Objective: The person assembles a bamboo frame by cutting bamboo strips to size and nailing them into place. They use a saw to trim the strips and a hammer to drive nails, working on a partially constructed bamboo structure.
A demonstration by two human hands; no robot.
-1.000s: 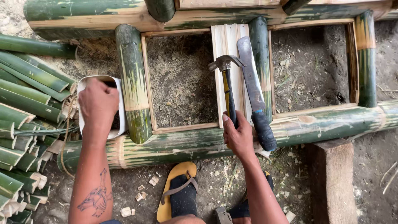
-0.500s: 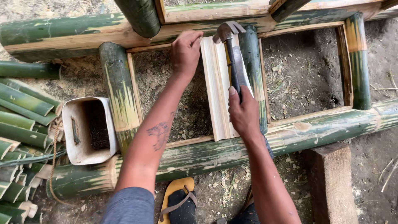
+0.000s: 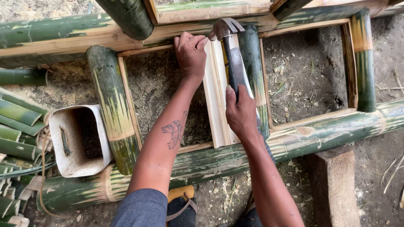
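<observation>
White tub [image 3: 78, 143] at far left beside green bamboo slats [image 3: 17, 126]. Left hand [image 3: 191, 52] pinched shut at top of pale split slat [image 3: 216, 105] in bamboo frame [image 3: 320, 132]. Right hand [image 3: 240, 111] closed round hammer [image 3: 227, 42], head just beside left fingers.

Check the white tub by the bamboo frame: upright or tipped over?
Tipped over. The white tub lies on its side against the green bamboo pole, its open mouth facing the camera, dark inside.

Green bamboo [image 3: 320, 132], pale slat [image 3: 215, 105].
</observation>
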